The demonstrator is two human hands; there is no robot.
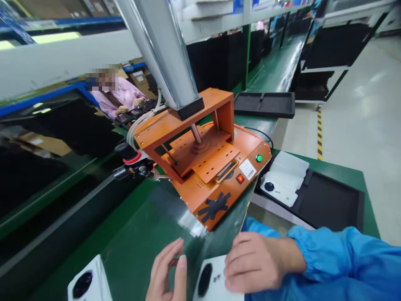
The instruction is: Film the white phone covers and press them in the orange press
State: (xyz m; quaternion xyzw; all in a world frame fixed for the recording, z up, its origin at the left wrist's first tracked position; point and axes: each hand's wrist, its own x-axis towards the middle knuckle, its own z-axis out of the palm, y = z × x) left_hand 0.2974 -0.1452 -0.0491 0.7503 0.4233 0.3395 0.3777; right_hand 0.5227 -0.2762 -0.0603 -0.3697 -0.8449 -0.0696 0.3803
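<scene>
A white phone (208, 278) with a black oval camera patch lies at the bottom edge of the view. My right hand (250, 261), in a blue sleeve, is over its right part with the fingers together and bent onto it. Left of that phone, my left hand (167, 274) is open, thumb and fingers apart, with nothing between them. Another white phone (97, 280), also with a black camera patch, lies on the green bench (131, 251) at lower left. An orange press (200, 175) stands beyond my hands, its green button and red switch lit.
Right of the press, a black tray (332, 200) holds a white sheet (288, 167) and a white piece with a round black camera patch. Another black tray (263, 104) sits behind. A pressure regulator (133, 161) juts from the press's left. Across the bench sits a person (117, 98) in pink.
</scene>
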